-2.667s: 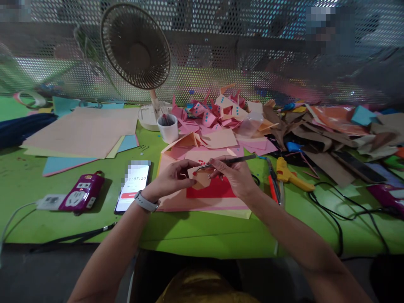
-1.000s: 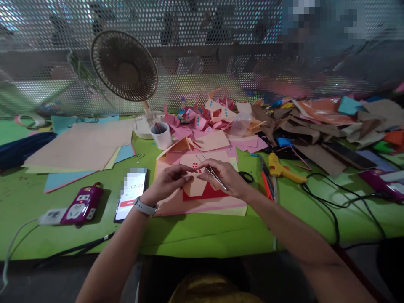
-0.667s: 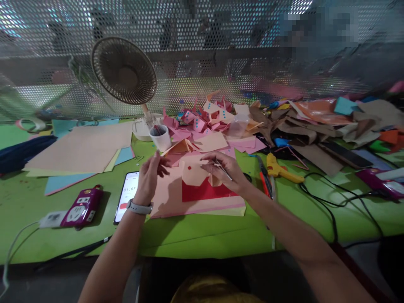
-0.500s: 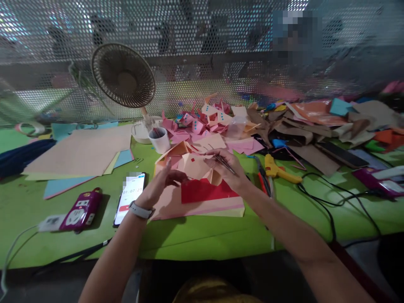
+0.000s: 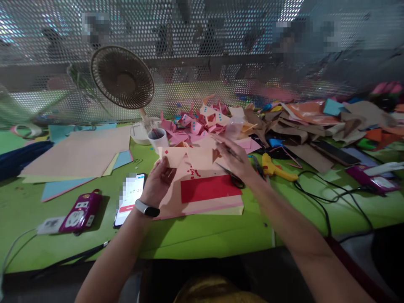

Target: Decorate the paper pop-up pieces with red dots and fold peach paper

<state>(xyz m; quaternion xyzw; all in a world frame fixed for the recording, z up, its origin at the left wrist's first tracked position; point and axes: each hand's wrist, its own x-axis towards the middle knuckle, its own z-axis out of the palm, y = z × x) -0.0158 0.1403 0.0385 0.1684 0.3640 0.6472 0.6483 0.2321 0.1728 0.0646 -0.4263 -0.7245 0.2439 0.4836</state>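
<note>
My left hand (image 5: 160, 180), wearing a wristband, pinches the left end of a folded peach paper piece (image 5: 198, 155) above the sheets. A small red square (image 5: 166, 152) shows on that end. My right hand (image 5: 236, 162) is closed around thin metal tweezers (image 5: 234, 154), its fingertips at the paper's right end; whether they also grip the paper is hard to tell. Below lie several tiny red paper squares (image 5: 193, 172), a red paper strip (image 5: 210, 188) and dark-handled scissors (image 5: 237, 181), all on a stack of peach sheets (image 5: 170, 206).
Pink folded paper pieces (image 5: 198, 122) are heaped at the back beside a white cup (image 5: 158, 141) and a fan (image 5: 123, 78). A phone (image 5: 130, 200) and a purple power strip (image 5: 80, 212) lie left. To the right are a yellow glue gun (image 5: 276, 169) and black cables (image 5: 328, 202).
The peach paper has turned and stretched out wider between my hands, its left end moving left with my left hand. The tiny red squares and the scissors have come into view below it.
</note>
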